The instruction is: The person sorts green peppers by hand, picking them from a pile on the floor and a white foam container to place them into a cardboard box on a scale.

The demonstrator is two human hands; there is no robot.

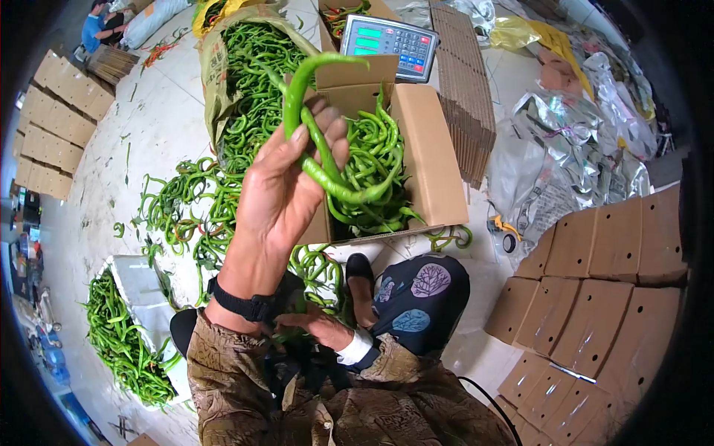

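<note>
Raised in front of the carton, my left hand (286,167) is closed round a few long, curved green chili peppers (294,97). Their ends stick out above and below my fingers. Behind and below it, an open cardboard box (431,163) holds more green chili peppers (372,149). My right hand (321,325) is low near my lap, partly behind my left wrist. Its fingers look curled, with a bit of green by them, but what they hold is hidden. A big woven sack (217,93) full of green peppers lies open left of the box.
Loose peppers (201,201) lie on the floor to the left, beside a white foam box (137,286) with peppers. A digital scale (390,46) stands behind the carton. Flattened cardboard (465,89), plastic sheeting (558,149) and stacked cartons (587,297) are on the right. Another person (97,30) sits far left.
</note>
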